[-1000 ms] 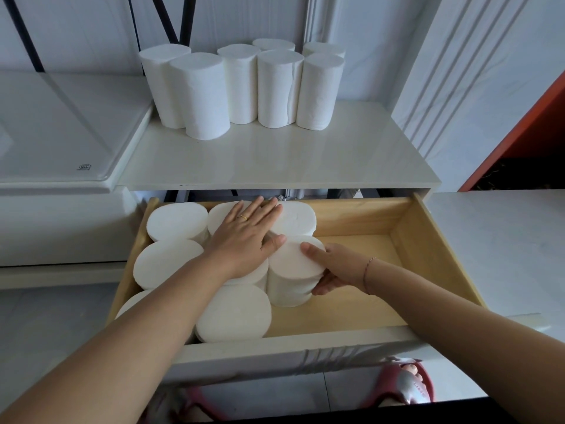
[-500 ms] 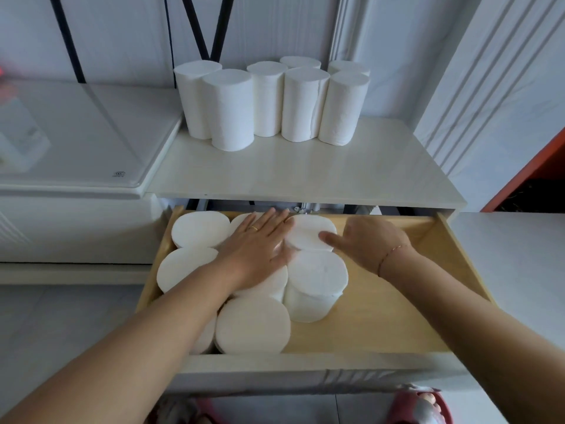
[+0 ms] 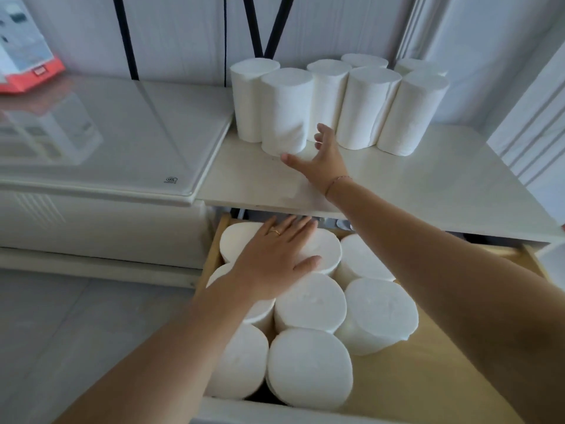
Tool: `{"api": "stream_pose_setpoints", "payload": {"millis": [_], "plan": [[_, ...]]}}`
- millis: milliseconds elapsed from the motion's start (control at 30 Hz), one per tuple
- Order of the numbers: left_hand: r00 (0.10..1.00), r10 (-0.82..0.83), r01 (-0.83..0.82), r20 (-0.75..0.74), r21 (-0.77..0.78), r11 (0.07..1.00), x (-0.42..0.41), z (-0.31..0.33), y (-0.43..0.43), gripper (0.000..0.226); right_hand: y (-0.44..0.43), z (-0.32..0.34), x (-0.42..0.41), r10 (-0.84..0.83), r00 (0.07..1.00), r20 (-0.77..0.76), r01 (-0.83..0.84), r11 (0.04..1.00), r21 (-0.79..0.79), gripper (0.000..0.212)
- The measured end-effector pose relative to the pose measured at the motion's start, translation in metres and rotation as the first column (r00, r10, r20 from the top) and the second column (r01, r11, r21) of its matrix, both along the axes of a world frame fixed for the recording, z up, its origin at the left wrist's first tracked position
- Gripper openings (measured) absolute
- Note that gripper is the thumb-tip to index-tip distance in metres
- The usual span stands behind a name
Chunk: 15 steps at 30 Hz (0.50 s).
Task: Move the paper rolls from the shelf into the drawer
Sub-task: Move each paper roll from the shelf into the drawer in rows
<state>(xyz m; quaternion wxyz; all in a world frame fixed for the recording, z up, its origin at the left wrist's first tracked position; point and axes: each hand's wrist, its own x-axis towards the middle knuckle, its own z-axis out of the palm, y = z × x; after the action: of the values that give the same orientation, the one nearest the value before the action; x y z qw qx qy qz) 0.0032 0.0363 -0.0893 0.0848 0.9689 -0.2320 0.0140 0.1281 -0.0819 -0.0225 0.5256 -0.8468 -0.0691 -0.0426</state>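
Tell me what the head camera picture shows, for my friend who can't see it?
A person's right hand reaches, fingers spread, toward the nearest of seven upright paper rolls on a white shelf. Their left hand lies flat on rolls packed upright in the open wooden drawer below.

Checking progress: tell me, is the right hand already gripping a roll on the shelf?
No, the right hand is spread open beside the front roll, not closed on it.
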Motion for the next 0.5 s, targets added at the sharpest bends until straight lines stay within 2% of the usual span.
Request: {"api": "stream_pose_setpoints", "payload": {"millis": [267,500], "plan": [[1.000,-0.002,0.002,-0.004,-0.027,1.000,-0.001,-0.001,0.001,0.068,0.036,0.008,0.050,-0.107,0.993,0.039,0.103,0.989,0.104,0.108],[1.000,0.001,-0.001,-0.020,-0.024,1.000,-0.001,0.001,-0.001,0.069,0.044,0.008,0.064,-0.072,0.995,0.072,0.057,0.979,0.196,0.111]]}}
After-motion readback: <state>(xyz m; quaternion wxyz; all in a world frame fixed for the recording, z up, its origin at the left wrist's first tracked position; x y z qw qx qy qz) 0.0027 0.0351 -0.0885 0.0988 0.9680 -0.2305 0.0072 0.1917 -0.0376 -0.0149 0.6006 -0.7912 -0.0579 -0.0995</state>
